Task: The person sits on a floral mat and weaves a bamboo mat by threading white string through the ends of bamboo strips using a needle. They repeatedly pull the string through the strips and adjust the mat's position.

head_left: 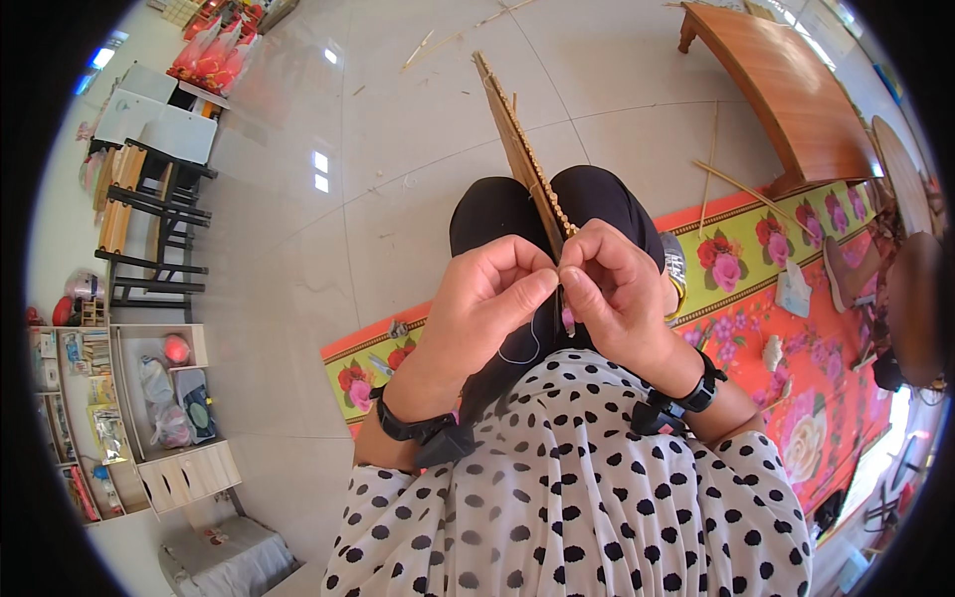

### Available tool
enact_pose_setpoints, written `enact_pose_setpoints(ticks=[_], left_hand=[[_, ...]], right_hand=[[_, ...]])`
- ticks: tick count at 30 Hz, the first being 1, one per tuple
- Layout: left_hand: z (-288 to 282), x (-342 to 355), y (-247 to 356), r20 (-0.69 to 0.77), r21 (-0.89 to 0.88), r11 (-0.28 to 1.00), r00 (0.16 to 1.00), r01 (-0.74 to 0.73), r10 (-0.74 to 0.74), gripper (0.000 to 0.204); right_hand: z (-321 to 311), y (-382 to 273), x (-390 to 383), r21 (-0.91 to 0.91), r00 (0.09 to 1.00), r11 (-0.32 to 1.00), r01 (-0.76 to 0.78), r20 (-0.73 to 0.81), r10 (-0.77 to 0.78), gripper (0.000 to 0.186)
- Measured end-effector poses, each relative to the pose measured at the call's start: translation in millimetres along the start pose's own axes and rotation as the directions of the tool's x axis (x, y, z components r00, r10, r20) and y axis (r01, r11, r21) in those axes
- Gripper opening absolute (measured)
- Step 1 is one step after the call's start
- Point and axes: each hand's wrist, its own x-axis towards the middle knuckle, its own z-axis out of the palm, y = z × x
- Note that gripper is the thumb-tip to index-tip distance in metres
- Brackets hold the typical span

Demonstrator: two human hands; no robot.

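Forward from the hands [492,297] extends a bumpy-edged strip [520,159]; thread [537,345] loops nearer.

A strip [519,149] extends forward between the knees [485,211], a shelf unit [191,478] left, a table [791,85] right.

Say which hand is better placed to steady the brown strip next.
Right hand, probably: it looks closer to the brown strip; the left hand sits farther left, pale thread looping below.
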Motion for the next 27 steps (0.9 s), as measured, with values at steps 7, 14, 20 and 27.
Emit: enact_pose_setpoints(ticks=[7,14,20,27], left_hand=[[5,-3,1,0.006,0.125,0.992,0.999,-0.032,0.031,0.012],[4,-3,-7,0.011,0.191,0.970,0.988,-0.152,0.153,0.009],[6,-1,-9,-0.004,0.176,0.962,0.977,-0.209,0.213,0.010],[1,0,-10,-0.017,0.154,0.974,0.985,-0.165,0.169,0.011]], right_hand=[[-2,1,0,0.025,0.998,1.000,-0.007,0.064,0.006,0.004],[-2,3,-2,0.277,0.981,0.948,-0.156,0.152,0.117,0.007],[-2,3,2,0.498,0.952,0.814,-0.300,0.210,0.222,0.009],[-7,4,3,0.430,0.955,0.854,-0.293,0.184,0.234,0.010]])
